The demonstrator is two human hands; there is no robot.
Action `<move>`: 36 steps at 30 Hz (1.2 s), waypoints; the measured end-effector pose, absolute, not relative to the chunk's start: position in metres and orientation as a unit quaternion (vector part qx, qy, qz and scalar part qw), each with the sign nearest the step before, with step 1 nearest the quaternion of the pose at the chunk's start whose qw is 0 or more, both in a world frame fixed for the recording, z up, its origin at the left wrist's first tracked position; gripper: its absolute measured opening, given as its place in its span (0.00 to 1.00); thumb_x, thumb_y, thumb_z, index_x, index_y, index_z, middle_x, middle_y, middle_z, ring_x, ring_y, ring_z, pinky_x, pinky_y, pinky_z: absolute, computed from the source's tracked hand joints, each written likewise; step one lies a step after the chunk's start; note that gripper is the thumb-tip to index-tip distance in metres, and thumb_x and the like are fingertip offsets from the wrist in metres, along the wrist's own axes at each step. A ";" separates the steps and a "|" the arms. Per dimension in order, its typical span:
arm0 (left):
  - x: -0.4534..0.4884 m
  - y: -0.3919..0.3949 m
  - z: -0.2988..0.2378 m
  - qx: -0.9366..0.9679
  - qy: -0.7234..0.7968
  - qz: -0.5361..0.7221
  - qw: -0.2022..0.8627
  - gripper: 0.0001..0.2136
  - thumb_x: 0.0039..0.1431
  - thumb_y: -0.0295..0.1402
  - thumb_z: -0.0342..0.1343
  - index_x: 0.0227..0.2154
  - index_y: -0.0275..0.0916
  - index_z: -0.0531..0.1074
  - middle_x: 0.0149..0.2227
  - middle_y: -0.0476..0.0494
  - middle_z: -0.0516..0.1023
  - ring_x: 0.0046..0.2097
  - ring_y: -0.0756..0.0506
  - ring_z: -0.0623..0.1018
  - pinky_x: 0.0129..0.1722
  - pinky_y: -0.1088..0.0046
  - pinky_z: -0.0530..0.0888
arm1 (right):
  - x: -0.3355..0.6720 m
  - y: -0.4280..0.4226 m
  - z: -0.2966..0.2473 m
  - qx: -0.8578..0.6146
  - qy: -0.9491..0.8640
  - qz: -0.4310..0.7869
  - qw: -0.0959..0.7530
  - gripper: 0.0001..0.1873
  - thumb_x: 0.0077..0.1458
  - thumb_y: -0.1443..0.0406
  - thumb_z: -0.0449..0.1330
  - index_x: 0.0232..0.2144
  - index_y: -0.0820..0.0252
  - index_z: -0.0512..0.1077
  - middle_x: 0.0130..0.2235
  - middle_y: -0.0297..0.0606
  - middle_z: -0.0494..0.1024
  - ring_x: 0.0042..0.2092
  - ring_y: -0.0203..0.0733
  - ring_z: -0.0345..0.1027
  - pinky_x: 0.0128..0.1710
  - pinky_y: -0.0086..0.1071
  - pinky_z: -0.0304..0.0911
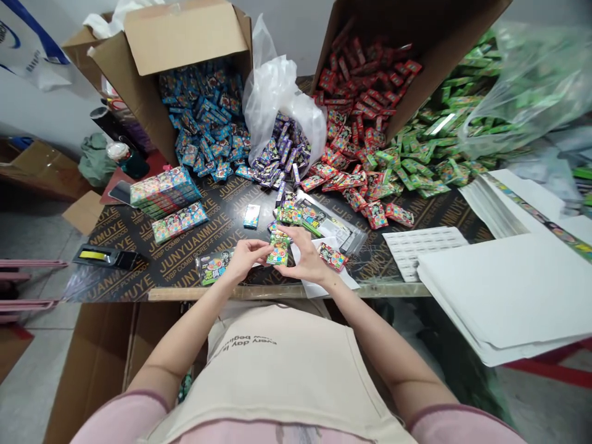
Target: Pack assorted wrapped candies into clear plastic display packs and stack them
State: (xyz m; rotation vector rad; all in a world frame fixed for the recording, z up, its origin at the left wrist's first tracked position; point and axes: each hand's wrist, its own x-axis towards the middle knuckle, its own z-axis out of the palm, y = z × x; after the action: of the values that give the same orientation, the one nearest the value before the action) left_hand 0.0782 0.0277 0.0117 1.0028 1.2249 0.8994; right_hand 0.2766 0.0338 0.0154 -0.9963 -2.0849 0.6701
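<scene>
Between my two hands is a small green candy packet [277, 254], close to the front edge of the table. My left hand [247, 259] pinches its left side with thumb and fingertips. Around its right side curl the thumb and fingers of my right hand [305, 256]. Other small packets [290, 214] lie just beyond my fingers, partly overlapping a clear printed bag [330, 222]. A red packet [333, 256] rests on white paper right of my right hand. Another printed bag [213, 266] lies left of my left hand, partly covered by it.
Behind are heaps of blue packets [208, 123], purple packets [282, 151], red packets [361, 98] and green packets [425, 154]. Stacked packet blocks [166, 190] and a tape dispenser [108, 256] stand left. White sheets [513, 290] overhang the right front edge. A light blue packet [251, 216] lies mid-table.
</scene>
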 end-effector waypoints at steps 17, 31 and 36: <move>0.016 0.015 -0.016 0.815 0.484 0.152 0.279 0.55 0.37 0.33 0.67 0.67 0.38 0.40 0.55 0.34 0.68 0.54 0.35 0.70 0.56 0.56 0.65 | 0.275 0.036 -0.027 -0.327 -0.822 0.360 0.296 0.46 0.42 0.53 0.70 0.61 0.54 0.59 0.58 0.48 0.68 0.58 0.56 0.62 0.57 0.51 0.55; 0.097 0.047 -0.005 0.364 0.499 0.627 0.474 0.17 0.46 0.43 0.65 0.36 0.38 0.76 0.33 0.48 0.76 0.36 0.50 0.74 0.41 0.74 0.71 | 0.208 0.072 0.020 -0.480 -0.319 0.551 0.604 0.26 0.50 0.49 0.59 0.49 0.51 0.63 0.46 0.37 0.75 0.47 0.43 0.72 0.43 0.36 0.71; 0.116 0.033 0.000 0.179 0.459 0.641 0.589 0.21 0.44 0.51 0.64 0.30 0.36 0.73 0.30 0.47 0.79 0.33 0.49 0.77 0.36 0.74 0.72 | 0.214 0.072 0.025 -0.478 -0.342 0.588 0.556 0.23 0.43 0.58 0.62 0.43 0.51 0.61 0.36 0.33 0.79 0.36 0.43 0.75 0.34 0.35 0.71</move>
State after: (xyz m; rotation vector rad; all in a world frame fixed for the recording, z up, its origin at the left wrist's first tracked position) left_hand 0.1164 0.0332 0.0004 0.4165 1.0692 1.4927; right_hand 0.2137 0.0725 0.0251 -1.1282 -0.8078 1.3881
